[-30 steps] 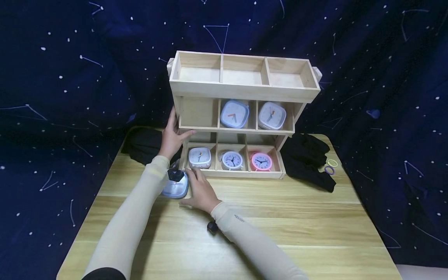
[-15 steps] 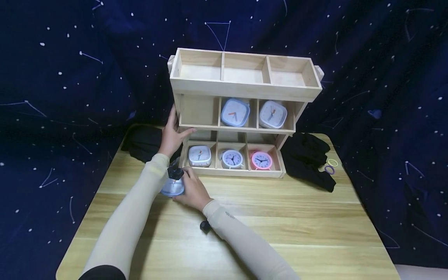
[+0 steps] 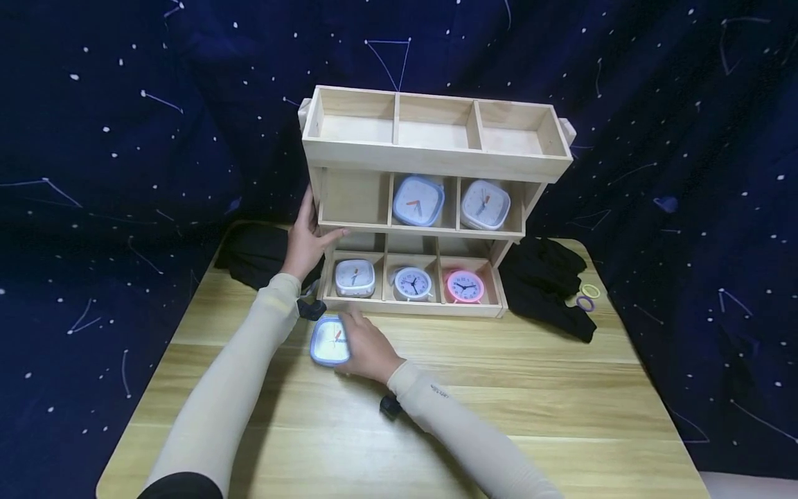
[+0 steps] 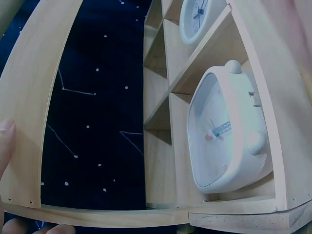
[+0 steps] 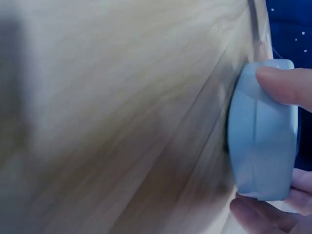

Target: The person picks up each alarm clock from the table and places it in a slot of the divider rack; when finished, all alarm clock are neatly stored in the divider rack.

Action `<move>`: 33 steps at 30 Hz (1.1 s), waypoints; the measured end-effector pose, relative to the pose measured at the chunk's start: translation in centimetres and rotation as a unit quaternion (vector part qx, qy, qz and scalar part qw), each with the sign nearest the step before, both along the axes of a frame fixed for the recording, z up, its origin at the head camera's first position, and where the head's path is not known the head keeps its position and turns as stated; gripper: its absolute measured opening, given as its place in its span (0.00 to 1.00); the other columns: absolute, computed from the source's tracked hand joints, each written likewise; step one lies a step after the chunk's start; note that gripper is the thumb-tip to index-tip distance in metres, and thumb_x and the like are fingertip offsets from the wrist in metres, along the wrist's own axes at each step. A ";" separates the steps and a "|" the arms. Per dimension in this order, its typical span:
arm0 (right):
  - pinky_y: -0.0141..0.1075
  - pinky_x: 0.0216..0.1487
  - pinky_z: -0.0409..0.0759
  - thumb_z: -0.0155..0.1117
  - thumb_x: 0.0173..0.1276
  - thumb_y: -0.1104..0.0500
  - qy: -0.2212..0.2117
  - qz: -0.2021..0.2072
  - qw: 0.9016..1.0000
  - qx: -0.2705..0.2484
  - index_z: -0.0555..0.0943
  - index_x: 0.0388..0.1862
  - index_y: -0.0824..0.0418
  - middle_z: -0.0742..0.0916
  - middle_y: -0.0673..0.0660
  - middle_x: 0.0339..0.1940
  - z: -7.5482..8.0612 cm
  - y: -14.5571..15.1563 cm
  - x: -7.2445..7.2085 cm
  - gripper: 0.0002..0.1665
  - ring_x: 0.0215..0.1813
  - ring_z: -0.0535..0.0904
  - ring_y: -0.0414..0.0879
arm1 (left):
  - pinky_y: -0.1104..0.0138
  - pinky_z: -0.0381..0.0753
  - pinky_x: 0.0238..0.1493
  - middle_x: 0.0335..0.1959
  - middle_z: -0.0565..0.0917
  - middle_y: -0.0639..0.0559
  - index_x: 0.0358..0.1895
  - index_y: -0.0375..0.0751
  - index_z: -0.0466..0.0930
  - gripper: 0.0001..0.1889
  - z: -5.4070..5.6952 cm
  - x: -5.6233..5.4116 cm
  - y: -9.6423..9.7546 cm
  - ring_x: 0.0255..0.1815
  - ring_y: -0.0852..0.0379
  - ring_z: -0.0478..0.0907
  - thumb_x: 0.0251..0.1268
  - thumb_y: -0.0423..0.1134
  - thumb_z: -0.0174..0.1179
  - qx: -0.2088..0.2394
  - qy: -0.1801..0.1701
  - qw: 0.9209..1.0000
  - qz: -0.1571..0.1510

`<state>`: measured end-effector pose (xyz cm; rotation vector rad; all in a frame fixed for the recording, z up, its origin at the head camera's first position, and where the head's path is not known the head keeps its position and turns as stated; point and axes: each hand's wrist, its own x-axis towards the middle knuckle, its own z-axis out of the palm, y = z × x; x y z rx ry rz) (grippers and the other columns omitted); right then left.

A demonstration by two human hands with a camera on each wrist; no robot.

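Note:
My right hand grips a blue square alarm clock just in front of the wooden shelf, near its lower left corner. In the right wrist view, thumb and fingers pinch opposite edges of the clock; its face is turned away there. At the shelf's left side, my left hand holds the side panel, the thumb lying on the middle tier's front edge. A white square clock, a white round clock and a pink round clock sit in the bottom tier.
In the middle tier, a blue clock and a white clock occupy the centre and right compartments. Black cloth lies right of the shelf, another dark cloth left. A yellow ring and a purple ring lie at the right.
My right hand closed around the blue clock, then drew it out from beside the left wrist, to the right and toward me. The left hand stays on the shelf.

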<state>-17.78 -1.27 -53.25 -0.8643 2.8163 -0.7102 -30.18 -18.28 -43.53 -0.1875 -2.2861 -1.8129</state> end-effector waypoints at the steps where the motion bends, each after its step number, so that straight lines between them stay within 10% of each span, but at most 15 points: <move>1: 0.44 0.76 0.80 0.92 0.46 0.49 -0.005 0.001 1.000 0.002 0.68 0.78 0.67 0.77 0.61 0.75 0.1 0.4 0.3 0.64 0.72 0.78 0.54 | 0.53 0.54 0.90 0.91 0.43 0.45 0.90 0.56 0.35 0.60 0.4 0.3 0.1 0.91 0.43 0.46 0.69 0.29 0.72 0.001 -0.005 1.000 -0.001; 7: 0.48 0.69 0.85 0.91 0.49 0.46 -0.019 -0.009 1.000 -0.020 0.70 0.79 0.65 0.81 0.62 0.69 0.3 3.6 1.7 0.63 0.65 0.82 0.55 | 0.52 0.53 0.90 0.90 0.42 0.40 0.90 0.52 0.33 0.60 1.8 1.4 0.5 0.90 0.41 0.45 0.69 0.29 0.71 0.006 -0.014 1.000 -0.007; 13: 0.55 0.63 0.86 0.91 0.48 0.48 0.014 -0.042 0.997 -0.069 0.76 0.75 0.63 0.83 0.64 0.68 2.3 6.9 0.6 0.57 0.63 0.83 0.61 | 0.54 0.54 0.90 0.91 0.43 0.44 0.90 0.57 0.34 0.60 0.5 0.2 0.1 0.91 0.43 0.46 0.69 0.31 0.72 0.008 -0.002 1.000 -0.001; 26: 0.59 0.78 0.76 0.90 0.52 0.56 0.208 -0.050 0.942 -0.258 0.79 0.54 0.64 0.78 0.69 0.74 12.7 7.9 -6.9 0.35 0.76 0.75 0.66 | 0.54 0.57 0.89 0.91 0.47 0.46 0.89 0.65 0.37 0.61 -1.3 -0.9 -0.7 0.90 0.44 0.50 0.67 0.34 0.75 -0.003 0.028 1.000 0.003; 33: 0.53 0.81 0.72 0.89 0.54 0.54 0.240 -0.067 0.947 -0.206 0.80 0.53 0.64 0.83 0.66 0.68 15.5 5.1 -11.6 0.34 0.73 0.77 0.62 | 0.53 0.59 0.88 0.90 0.47 0.43 0.90 0.62 0.36 0.61 -1.4 -1.0 -0.6 0.90 0.44 0.50 0.67 0.37 0.75 -0.009 0.023 1.000 0.001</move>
